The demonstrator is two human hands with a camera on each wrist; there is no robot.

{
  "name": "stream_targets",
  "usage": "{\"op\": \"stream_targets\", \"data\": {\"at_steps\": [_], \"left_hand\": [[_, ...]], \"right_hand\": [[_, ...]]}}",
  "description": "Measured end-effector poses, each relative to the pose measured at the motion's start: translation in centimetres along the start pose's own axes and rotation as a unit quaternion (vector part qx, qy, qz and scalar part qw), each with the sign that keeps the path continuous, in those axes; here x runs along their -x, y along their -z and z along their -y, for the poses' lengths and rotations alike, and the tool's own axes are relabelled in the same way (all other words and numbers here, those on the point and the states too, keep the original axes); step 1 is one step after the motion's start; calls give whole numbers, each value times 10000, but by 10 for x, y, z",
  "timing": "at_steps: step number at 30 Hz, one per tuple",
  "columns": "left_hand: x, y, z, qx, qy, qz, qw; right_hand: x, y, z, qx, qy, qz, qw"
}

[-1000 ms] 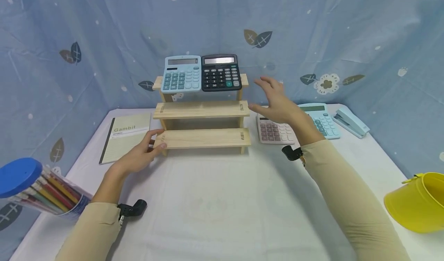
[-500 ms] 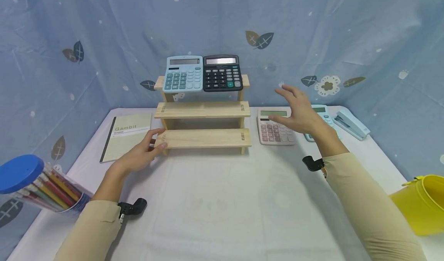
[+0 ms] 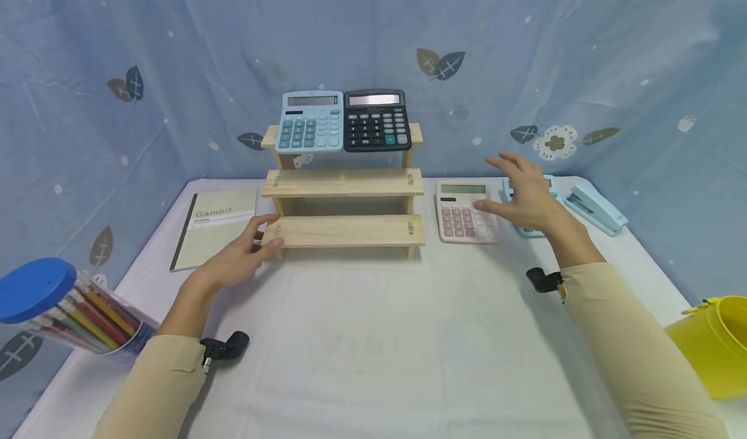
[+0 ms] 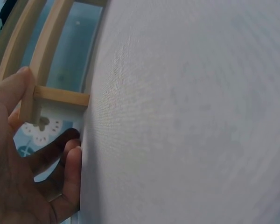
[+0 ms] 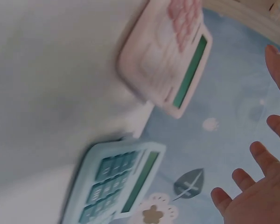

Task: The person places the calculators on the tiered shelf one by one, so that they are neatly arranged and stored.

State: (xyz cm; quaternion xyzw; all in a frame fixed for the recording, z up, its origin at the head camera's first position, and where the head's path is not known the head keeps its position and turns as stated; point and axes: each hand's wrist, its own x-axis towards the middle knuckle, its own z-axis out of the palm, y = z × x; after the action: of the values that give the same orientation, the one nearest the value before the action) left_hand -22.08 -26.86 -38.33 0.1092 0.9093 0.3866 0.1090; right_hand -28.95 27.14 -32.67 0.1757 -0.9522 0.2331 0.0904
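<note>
My left hand (image 3: 236, 257) pinches the left end of the lowest board of a three-step wooden rack (image 3: 344, 231), thumb in front and forefinger behind. In the left wrist view its other fingers hang free below the board. On the rack's top step a light blue calculator (image 3: 310, 128) and a black calculator (image 3: 377, 128) lean side by side. My right hand (image 3: 528, 199) hovers with spread fingers, holding nothing, between a pink calculator (image 3: 463, 222) and another blue calculator (image 5: 114, 179) on the table. In the head view the hand partly covers that blue calculator.
A light blue stapler (image 3: 595, 209) lies at the back right. A yellow bucket (image 3: 709, 348) stands at the right edge. To the left are a Gambit notebook (image 3: 213, 235) and a clear tub of pencils (image 3: 87, 316) with a blue lid. A patterned curtain (image 3: 373, 30) closes off the back.
My right hand has moved right and slightly down, away from the rack, passing over the pink calculator, which is now mostly uncovered. The left hand keeps its grip on the lowest board.
</note>
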Motion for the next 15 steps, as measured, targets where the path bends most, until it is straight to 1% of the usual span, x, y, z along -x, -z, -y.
{"op": "stream_targets", "data": {"at_steps": [6,11,15], "left_hand": [[-4,2,-1,-41,-39,26,10000],[-3,4,-3,-31,-21,52,10000],[-2,2,-3,24,32,118,9999]], "right_hand": [[0,3,-18,107,-306,103,9994],[2,3,-28,449,-482,240,9975],[5,1,-38,588,-757,545,9939]]}}
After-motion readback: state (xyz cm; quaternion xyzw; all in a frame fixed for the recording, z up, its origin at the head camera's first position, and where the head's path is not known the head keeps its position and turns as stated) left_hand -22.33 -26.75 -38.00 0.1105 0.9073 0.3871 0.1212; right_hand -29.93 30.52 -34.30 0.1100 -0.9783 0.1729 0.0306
